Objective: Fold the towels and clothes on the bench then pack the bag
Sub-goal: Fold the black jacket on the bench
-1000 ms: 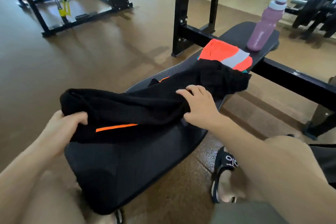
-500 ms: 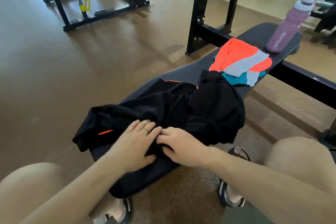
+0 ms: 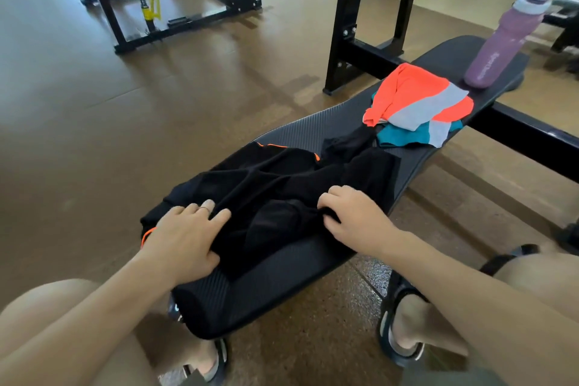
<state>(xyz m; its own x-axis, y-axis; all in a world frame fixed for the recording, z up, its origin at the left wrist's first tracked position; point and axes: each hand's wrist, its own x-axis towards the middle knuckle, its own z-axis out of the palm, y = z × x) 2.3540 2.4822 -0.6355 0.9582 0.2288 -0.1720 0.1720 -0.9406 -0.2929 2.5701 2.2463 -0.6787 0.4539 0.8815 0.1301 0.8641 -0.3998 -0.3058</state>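
Black cloth underhand, low in the middle of the frame: black garment with orange piping, rumpled over the near end of the bench. Left hand laid flat on its left part, fingers nearly straight and spread, thumb tucked at the fabric's near edge, pressing rather than gripping. Right hand just right of centre, fingers curled down into a bunched fold, pinching it.

Judged as the folding step, early: garment spread but still creased, no clean fold made. Next move likely calls for smoothing outward with both palms, squaring the edges, then bringing one side over the other without dragging the cloth off the bench's edge.

Compared with half a second earlier: hands then touching at the middle of the garment, now well apart, and the heap flatter and wider.

Farther up and right: orange, grey and teal clothes in a loose pile, just beyond the black garment. Beyond that, near the upper right corner, purple bottle upright on the far end. No bag in view.
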